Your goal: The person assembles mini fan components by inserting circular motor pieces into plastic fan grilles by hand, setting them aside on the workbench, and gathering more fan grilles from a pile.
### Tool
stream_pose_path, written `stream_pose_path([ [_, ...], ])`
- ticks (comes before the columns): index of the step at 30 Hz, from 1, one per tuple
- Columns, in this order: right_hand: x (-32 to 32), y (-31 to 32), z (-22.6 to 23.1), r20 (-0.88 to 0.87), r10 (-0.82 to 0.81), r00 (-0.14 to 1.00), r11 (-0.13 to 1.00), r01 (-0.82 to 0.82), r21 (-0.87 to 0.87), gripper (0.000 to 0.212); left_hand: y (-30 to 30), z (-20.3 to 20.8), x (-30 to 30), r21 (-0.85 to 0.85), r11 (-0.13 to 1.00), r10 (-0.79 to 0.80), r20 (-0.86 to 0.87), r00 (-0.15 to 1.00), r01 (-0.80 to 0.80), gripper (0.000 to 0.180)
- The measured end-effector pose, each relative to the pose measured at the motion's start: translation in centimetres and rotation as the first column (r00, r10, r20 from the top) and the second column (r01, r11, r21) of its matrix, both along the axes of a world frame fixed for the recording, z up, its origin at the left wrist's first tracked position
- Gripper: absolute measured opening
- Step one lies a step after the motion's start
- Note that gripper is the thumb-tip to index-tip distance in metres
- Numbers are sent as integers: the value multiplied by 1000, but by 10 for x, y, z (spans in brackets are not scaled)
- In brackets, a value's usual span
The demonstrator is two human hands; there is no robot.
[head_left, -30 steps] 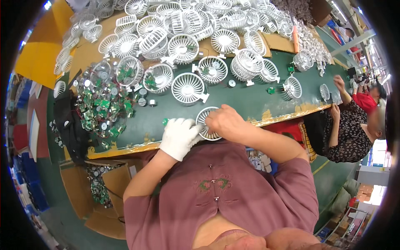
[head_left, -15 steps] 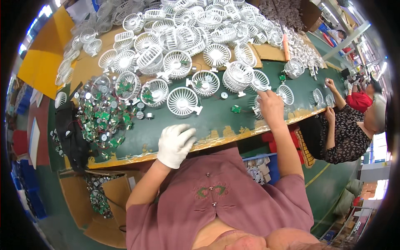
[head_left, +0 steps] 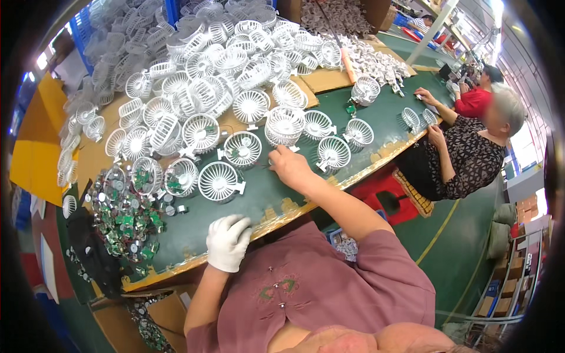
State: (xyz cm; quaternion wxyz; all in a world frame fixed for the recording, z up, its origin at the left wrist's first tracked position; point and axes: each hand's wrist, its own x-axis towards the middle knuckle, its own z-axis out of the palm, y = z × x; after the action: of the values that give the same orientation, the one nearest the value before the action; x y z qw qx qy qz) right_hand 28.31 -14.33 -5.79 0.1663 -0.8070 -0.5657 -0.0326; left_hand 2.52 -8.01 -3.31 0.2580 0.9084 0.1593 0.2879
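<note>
My right hand (head_left: pixel 290 169), bare, is by the near side of a stack of white fan cages (head_left: pixel 283 125). Its fingertips are bent together on the green tabletop; whatever they pinch is hidden. To its left lies a white fan cage with a small motor (head_left: pixel 242 149) inside. Another cage (head_left: pixel 333 153) lies to its right, apart from the hand. My left hand (head_left: pixel 228 242), in a white glove, hovers at the table's front edge, loosely bent with its fingers apart and nothing in it. Nearest to it is an empty fan cage (head_left: pixel 218 181).
A heap of green circuit boards and motors (head_left: pixel 126 215) lies at the left beside a black cloth (head_left: pixel 88 247). White cages (head_left: pixel 206 76) pile up at the back. A co-worker (head_left: pixel 471 147) sits at the right. Under the table stands a cardboard box (head_left: pixel 170 320).
My right hand has let go of a fan cage at the right and moved left to the stack. The whole view has shifted. My left hand stays near the table edge.
</note>
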Motion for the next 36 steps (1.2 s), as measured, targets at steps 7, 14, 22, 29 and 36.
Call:
stream_pose_path([
  [7,-11,-1,80,-38,19,999,846,4,533,31,3,1,-1,-180,983,43,102,994,-24,23],
  [14,-61,-1,115,177,514,839,631,-510,585,35,10,14,-13,-52,974,221,424,878,-220,54],
  [22,-102,4,84,178,730,660,539,-715,445,42,9,31,-28,-851,519,116,165,980,81,46],
  [29,-96,10,72,44,758,651,580,-703,412,50,10,27,-26,-962,238,220,187,957,133,47],
  [36,-35,29,38,257,503,825,832,-543,116,40,17,27,-34,-980,93,457,197,868,173,32],
])
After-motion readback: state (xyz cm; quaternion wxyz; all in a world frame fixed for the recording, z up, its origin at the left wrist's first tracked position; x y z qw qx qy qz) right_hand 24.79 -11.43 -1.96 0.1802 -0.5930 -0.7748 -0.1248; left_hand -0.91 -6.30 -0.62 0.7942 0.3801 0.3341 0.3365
